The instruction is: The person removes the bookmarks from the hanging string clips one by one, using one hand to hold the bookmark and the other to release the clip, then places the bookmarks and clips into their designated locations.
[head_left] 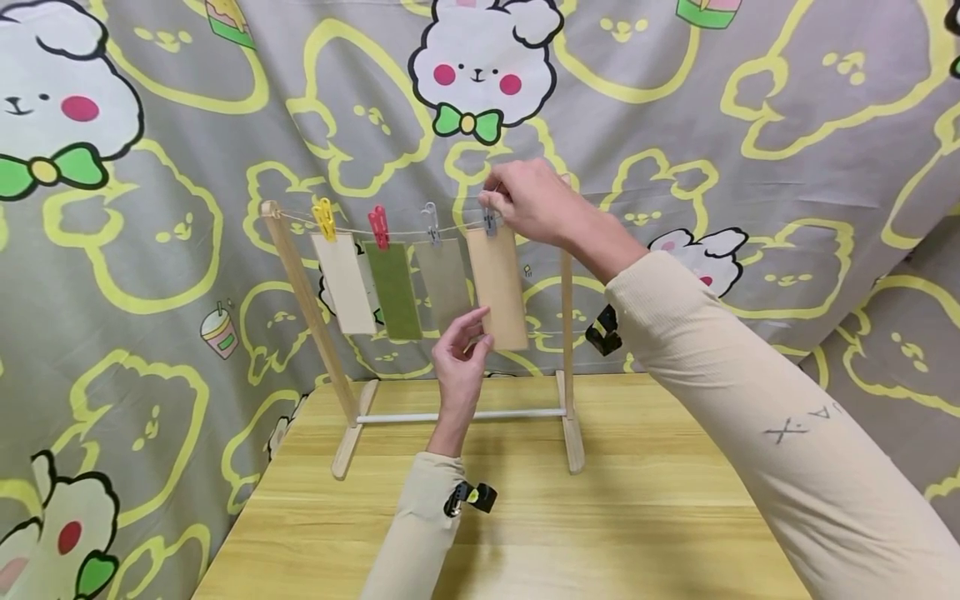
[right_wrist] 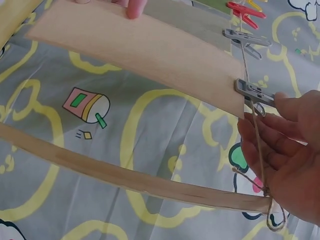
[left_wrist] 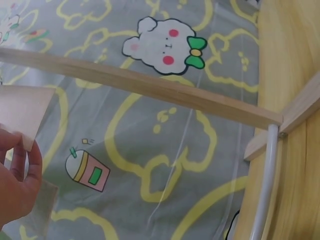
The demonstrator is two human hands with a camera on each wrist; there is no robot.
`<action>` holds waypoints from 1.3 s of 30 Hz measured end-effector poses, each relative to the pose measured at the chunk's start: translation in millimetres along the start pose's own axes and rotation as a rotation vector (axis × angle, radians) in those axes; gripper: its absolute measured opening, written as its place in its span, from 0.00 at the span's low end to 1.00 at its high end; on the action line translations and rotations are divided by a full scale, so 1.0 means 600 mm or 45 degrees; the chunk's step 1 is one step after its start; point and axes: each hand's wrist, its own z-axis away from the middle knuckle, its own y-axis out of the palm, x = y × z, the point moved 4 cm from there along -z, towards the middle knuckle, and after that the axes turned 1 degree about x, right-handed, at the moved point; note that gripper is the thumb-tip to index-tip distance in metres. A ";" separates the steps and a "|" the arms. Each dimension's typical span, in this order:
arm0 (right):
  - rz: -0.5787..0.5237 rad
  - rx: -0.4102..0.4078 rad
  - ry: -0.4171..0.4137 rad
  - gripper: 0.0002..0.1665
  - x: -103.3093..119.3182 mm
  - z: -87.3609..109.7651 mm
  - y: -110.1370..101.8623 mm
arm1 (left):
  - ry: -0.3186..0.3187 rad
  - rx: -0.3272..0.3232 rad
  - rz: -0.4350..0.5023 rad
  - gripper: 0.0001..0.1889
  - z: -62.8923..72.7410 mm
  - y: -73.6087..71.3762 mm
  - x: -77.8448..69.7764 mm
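Observation:
My right hand (head_left: pixel 532 200) is raised at the line's right part and pinches a grey clothespin (right_wrist: pixel 255 92) between thumb and fingers. That clothespin is on the top edge of a peach-beige card (head_left: pixel 498 287), by the string (right_wrist: pixel 257 130). Lower down, my left hand (head_left: pixel 460 358) holds the same card near its lower left edge. In the right wrist view, fingertips (right_wrist: pixel 135 9) lie on the card's face. To the left hang a grey card (head_left: pixel 442 275) under a grey clothespin (head_left: pixel 431 223), a green card (head_left: pixel 395 292) under a red one (head_left: pixel 378 227), and a cream card (head_left: pixel 345 283) under a yellow one (head_left: pixel 325 218).
The string runs between two wooden posts (head_left: pixel 311 312) on feet (head_left: pixel 570 442), joined low down by a white rod (head_left: pixel 412 417). This rack stands on a wood-grain table (head_left: pixel 637 517). Behind it hangs a grey curtain (head_left: pixel 187 100) with cartoon prints.

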 end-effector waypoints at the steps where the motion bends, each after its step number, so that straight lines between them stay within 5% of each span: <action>1: -0.011 0.002 0.005 0.19 -0.001 0.000 0.000 | -0.001 -0.001 0.002 0.21 0.000 0.000 0.000; 18: -0.291 0.027 0.092 0.19 -0.007 -0.005 -0.014 | -0.012 0.000 0.005 0.22 0.000 -0.001 0.002; 39: -0.282 -0.068 0.131 0.14 0.001 -0.003 -0.018 | 0.007 -0.001 0.021 0.22 -0.002 -0.001 0.002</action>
